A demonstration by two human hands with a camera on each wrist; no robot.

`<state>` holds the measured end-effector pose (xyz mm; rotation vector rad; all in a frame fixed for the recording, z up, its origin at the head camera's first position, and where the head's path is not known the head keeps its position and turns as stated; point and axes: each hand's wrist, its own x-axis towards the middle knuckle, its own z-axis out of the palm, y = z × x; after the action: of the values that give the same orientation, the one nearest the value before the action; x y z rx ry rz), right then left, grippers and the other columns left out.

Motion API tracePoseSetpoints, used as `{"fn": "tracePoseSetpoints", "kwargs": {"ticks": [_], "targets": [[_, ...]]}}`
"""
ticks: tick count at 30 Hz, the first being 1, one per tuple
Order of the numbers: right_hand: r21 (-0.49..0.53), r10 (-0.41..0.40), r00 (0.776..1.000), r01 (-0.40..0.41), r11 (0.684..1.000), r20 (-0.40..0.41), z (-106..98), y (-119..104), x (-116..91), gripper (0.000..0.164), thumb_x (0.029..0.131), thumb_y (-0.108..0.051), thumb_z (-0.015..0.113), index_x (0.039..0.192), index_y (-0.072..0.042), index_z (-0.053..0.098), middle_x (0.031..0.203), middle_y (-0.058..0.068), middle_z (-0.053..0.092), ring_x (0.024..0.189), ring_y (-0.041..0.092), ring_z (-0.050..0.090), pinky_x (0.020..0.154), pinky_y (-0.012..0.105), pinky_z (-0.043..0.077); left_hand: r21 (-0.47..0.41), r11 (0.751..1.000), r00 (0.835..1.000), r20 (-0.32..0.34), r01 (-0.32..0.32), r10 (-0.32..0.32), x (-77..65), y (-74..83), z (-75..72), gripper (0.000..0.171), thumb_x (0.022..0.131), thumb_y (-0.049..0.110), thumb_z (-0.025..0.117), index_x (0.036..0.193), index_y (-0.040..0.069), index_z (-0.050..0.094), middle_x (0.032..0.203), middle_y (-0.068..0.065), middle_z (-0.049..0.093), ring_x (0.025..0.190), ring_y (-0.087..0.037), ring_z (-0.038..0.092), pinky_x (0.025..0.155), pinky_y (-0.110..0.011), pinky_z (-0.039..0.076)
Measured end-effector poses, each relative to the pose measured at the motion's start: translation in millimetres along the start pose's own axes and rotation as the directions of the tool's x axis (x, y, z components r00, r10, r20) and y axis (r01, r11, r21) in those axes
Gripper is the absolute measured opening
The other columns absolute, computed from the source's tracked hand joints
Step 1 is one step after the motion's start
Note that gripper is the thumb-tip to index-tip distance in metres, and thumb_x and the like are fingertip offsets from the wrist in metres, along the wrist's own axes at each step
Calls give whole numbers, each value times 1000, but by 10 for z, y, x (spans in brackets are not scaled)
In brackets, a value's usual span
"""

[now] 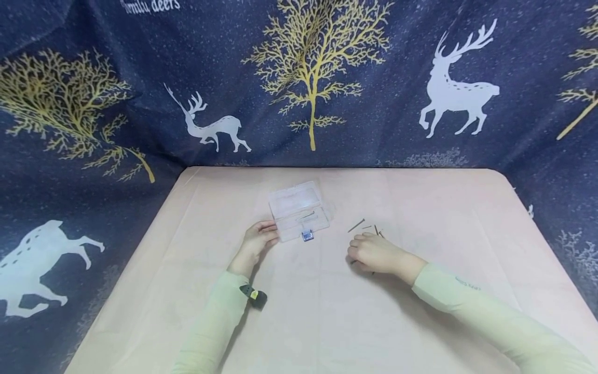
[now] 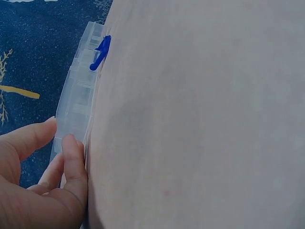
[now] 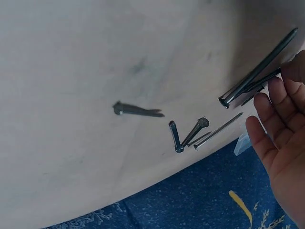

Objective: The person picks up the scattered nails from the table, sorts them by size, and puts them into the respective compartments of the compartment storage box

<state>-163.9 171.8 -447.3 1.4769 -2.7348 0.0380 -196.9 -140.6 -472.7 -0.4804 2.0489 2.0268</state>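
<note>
A clear plastic box (image 1: pixel 295 201) with a blue latch (image 1: pixel 307 235) lies with its lid open near the middle of the table. Inside it a thin nail (image 1: pixel 307 214) shows. My left hand (image 1: pixel 254 241) holds the box's left edge, its thumb and fingers around the corner in the left wrist view. Over on the right, my right hand (image 1: pixel 378 253) is low over scattered nails. In the right wrist view its thumb and finger pinch a dark nail (image 3: pixel 267 80), close beside a longer thick nail (image 3: pixel 262 67). The fingertips partly hide the pinched nail.
Several loose nails lie past the right hand, among them a long nail (image 1: pixel 356 225) and a short nail (image 3: pixel 138 110). A pale cloth covers the table (image 1: pixel 210 197). Behind it hangs a dark blue curtain (image 1: pixel 364 140) with deer and trees.
</note>
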Motion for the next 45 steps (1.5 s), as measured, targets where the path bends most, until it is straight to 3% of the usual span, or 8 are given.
{"fn": "tracePoseSetpoints", "kwargs": {"ticks": [9,23,30,33,40,45], "targets": [[-89,-54,994,45,995,-92,3,31,69,12,74,-13,73,83,-12,64,76,-4,60,76,14,57,76,31,57,23,1000,1000,-16,1,-1,-4,-12,4,43,85,-9,57,128,-6,49,128,-24,54,101,-21,62,91,-28,57],[-108,-87,976,67,992,-198,-88,143,238,16,71,-12,74,76,-11,59,70,-4,57,68,13,50,61,26,49,23,1000,1000,-14,-5,5,7,-31,-17,41,85,-8,58,126,-7,51,127,-24,55,97,-18,63,89,-26,57],[-108,-67,978,46,993,-199,-188,178,357,22,70,-11,75,72,-12,53,64,-5,56,63,13,46,55,23,43,9,1000,1000,-1,-14,14,-19,-6,-18,41,86,-8,58,126,-8,50,127,-25,54,101,-22,62,92,-26,56],[-134,-68,977,41,990,-201,-238,175,417,23,72,-12,75,72,-12,51,64,-4,56,63,15,46,56,25,44,-1,1000,1000,1,-20,20,-22,1,-17,41,86,-8,58,126,-9,49,128,-27,53,103,-25,61,94,-28,55],[-205,-82,978,42,978,-190,-302,155,555,15,74,-8,72,78,-9,58,70,0,61,68,18,52,63,29,50,-21,1000,1000,-5,-18,18,-11,-6,-19,40,86,-10,57,125,-9,50,127,-26,54,88,-12,63,87,-23,58],[-217,-82,983,45,975,-166,-294,184,652,14,74,-7,72,80,-8,59,73,1,62,70,18,52,65,30,48,-6,1000,1000,0,-12,12,-15,12,-16,41,85,-10,58,125,-8,51,127,-25,55,96,-18,63,90,-25,57]]}}
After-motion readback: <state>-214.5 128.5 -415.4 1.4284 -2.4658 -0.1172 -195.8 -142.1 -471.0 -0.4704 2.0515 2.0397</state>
